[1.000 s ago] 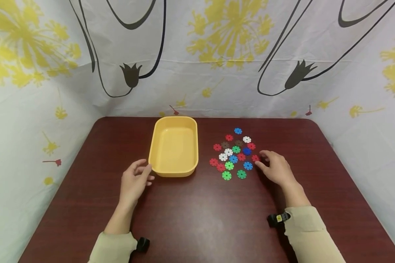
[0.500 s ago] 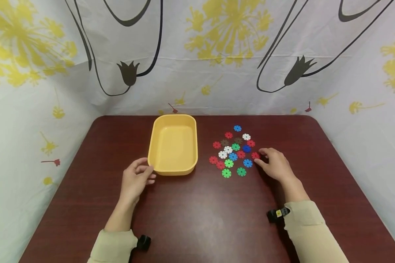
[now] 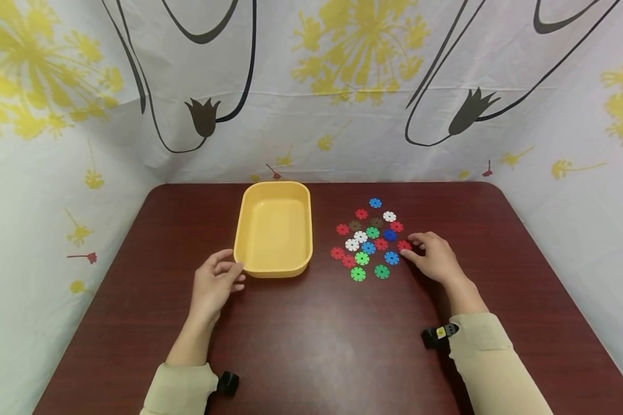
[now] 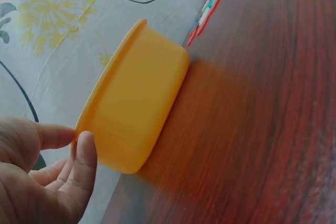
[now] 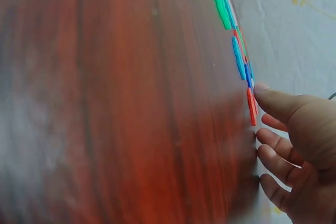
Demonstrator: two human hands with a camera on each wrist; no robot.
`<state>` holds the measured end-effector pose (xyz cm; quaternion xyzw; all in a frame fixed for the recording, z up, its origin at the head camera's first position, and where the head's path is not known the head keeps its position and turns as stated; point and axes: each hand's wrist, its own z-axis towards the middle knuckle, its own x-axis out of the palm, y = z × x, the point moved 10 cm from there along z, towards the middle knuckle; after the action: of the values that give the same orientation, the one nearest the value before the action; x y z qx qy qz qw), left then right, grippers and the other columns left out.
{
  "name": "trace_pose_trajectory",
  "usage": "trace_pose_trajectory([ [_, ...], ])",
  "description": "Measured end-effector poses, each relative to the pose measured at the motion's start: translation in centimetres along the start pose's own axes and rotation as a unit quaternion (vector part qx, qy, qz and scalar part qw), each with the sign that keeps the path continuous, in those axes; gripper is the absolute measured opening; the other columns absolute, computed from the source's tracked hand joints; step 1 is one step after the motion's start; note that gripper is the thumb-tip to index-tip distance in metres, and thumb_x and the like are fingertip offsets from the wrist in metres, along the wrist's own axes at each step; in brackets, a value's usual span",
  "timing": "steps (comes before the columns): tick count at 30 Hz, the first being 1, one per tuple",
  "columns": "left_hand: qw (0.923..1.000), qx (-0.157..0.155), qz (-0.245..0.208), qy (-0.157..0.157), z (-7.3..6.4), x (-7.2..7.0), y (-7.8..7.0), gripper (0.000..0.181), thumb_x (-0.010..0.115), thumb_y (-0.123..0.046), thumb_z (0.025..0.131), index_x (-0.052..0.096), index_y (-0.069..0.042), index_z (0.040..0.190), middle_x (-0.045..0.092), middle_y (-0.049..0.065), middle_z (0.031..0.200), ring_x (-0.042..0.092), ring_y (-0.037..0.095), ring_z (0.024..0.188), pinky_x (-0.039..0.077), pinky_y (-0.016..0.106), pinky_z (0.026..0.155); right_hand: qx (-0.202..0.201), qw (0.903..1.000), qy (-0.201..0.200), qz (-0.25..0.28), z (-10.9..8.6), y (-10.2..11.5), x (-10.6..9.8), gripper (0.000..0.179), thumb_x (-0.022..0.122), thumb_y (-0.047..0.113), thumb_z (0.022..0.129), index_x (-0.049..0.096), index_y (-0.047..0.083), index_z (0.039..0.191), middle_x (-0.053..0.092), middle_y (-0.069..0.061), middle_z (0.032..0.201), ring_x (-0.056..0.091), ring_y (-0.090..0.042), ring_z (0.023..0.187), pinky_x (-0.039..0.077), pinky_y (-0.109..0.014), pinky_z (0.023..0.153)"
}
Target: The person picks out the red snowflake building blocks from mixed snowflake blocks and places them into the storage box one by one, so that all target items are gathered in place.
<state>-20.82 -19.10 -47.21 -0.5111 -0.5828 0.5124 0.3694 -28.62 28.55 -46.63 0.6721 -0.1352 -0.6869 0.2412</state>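
A yellow plastic tray (image 3: 273,230) stands on the dark red-brown table. At its near left corner is my left hand (image 3: 214,285), with thumb and index finger pinching the rim. The left wrist view shows the thumb (image 4: 85,153) against the tray's outer wall (image 4: 136,93). Several notched plastic discs in red, white, green, blue and brown lie flat, right of the tray. My right hand (image 3: 436,259) rests at the group's right edge, fingers loosely bent, beside a red disc (image 3: 404,246). In the right wrist view the thumb is close to that disc (image 5: 251,107); whether they touch, I cannot tell.
Among the discs are a light green one (image 3: 358,274), a blue one (image 3: 375,203) and a white one (image 3: 352,245); some are close together. A patterned white cloth (image 3: 311,144) hangs behind and beside the table (image 3: 311,340).
My left thumb and index finger have closed slightly on the tray's corner. My right hand has barely moved. The whole head view has shifted a little; tray and discs stay in place.
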Motion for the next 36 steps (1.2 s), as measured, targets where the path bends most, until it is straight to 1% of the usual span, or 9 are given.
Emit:
trace_pose_trajectory([
  [6,1.0000,0.000,-0.001,0.000,0.1,0.0,0.1,0.045,0.067,-0.008,0.098,0.052,-0.003,0.140,0.067,0.015,0.102,0.071,0.019,0.080,0.063,0.027,0.066,-0.007,0.9999,-0.005,0.015,0.1,-0.3,0.4,0.039,0.075,0.020,0.094,0.064,-0.005,0.121,0.059,-0.022,0.112,0.055,-0.040,0.103,0.050,-0.058,0.091],
  [12,1.0000,0.003,-0.006,0.002,0.1,0.1,0.1,0.046,0.067,-0.007,0.098,0.051,-0.002,0.141,0.067,0.013,0.101,0.070,0.015,0.078,0.063,0.027,0.066,-0.002,0.9996,-0.005,0.026,0.3,-0.7,0.5,0.035,0.074,0.019,0.095,0.065,-0.005,0.120,0.058,-0.022,0.111,0.054,-0.039,0.103,0.050,-0.057,0.092],
  [16,1.0000,0.001,-0.006,0.003,0.1,0.1,0.1,0.046,0.067,-0.008,0.098,0.051,-0.003,0.141,0.067,0.013,0.101,0.070,0.016,0.078,0.063,0.027,0.067,0.009,0.9993,0.004,0.037,0.3,-1.0,0.6,0.033,0.073,0.019,0.096,0.064,-0.004,0.118,0.057,-0.021,0.111,0.053,-0.038,0.102,0.049,-0.055,0.092],
  [21,0.9999,0.004,-0.009,0.005,0.1,0.2,0.1,0.046,0.067,-0.007,0.098,0.051,-0.003,0.141,0.068,0.011,0.099,0.069,0.013,0.076,0.063,0.027,0.067,0.030,0.9982,0.026,0.045,0.6,-1.4,0.8,0.032,0.073,0.020,0.096,0.063,-0.003,0.116,0.055,-0.021,0.111,0.051,-0.037,0.102,0.049,-0.054,0.091],
  [29,0.9999,-0.003,-0.008,0.005,0.1,0.1,0.3,0.047,0.068,-0.007,0.098,0.051,-0.004,0.142,0.069,0.011,0.100,0.070,0.014,0.077,0.063,0.027,0.066,0.036,0.9963,0.063,0.046,0.9,-1.7,1.1,0.033,0.072,0.021,0.097,0.057,-0.003,0.114,0.053,-0.020,0.111,0.049,-0.036,0.100,0.047,-0.050,0.089],
  [36,1.0000,-0.004,0.000,0.007,0.2,0.1,0.3,0.047,0.067,-0.007,0.098,0.050,-0.005,0.143,0.069,0.013,0.102,0.070,0.013,0.077,0.063,0.027,0.067,0.028,0.9964,0.060,0.053,0.9,-1.6,1.1,0.026,0.073,0.019,0.096,0.057,0.001,0.104,0.054,-0.018,0.105,0.050,-0.034,0.097,0.047,-0.047,0.084],
])
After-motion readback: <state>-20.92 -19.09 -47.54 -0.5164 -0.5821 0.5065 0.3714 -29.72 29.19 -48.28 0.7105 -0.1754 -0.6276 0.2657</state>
